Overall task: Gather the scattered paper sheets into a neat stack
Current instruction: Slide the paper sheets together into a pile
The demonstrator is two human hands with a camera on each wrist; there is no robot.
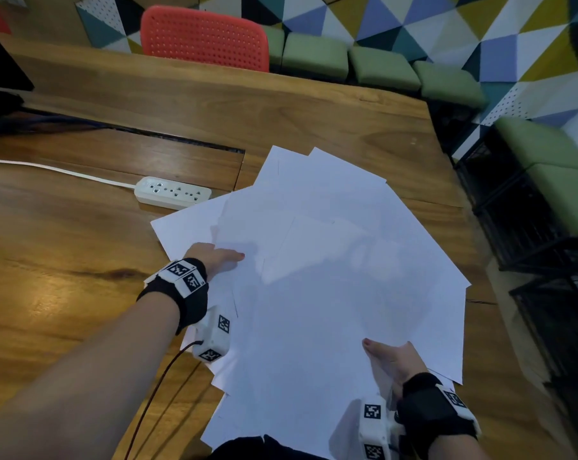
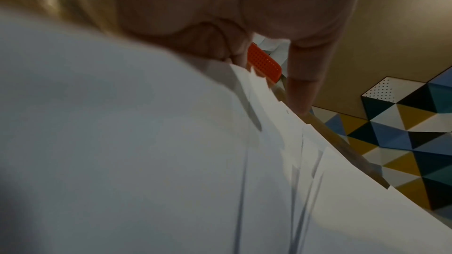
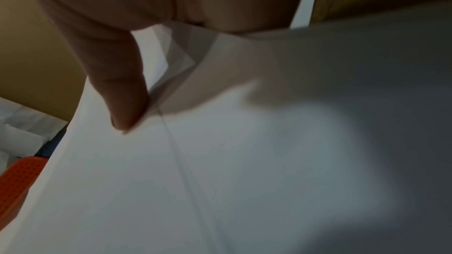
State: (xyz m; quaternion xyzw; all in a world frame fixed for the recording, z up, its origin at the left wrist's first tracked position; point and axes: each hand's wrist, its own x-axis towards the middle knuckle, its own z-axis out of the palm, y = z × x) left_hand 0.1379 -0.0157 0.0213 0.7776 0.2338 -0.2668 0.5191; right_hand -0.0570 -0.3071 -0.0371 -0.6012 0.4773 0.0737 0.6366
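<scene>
Several white paper sheets (image 1: 331, 277) lie fanned in a loose overlapping pile on the wooden table (image 1: 65, 260). My left hand (image 1: 214, 255) grips the pile's left side, thumb on top and fingers tucked under the sheets. In the left wrist view the thumb (image 2: 308, 84) presses down on the staggered paper edges (image 2: 281, 123). My right hand (image 1: 394, 360) holds the near right part of the pile the same way. In the right wrist view its thumb (image 3: 122, 99) lies on the top sheet (image 3: 244, 161), and the fingers are hidden beneath.
A white power strip (image 1: 173, 193) with its cable (image 1: 48, 167) lies just left of the pile's far end. A red chair (image 1: 204, 38) and green stools (image 1: 314, 54) stand beyond the table. Black crates (image 1: 530, 227) stand off the table's right edge, close to the sheets.
</scene>
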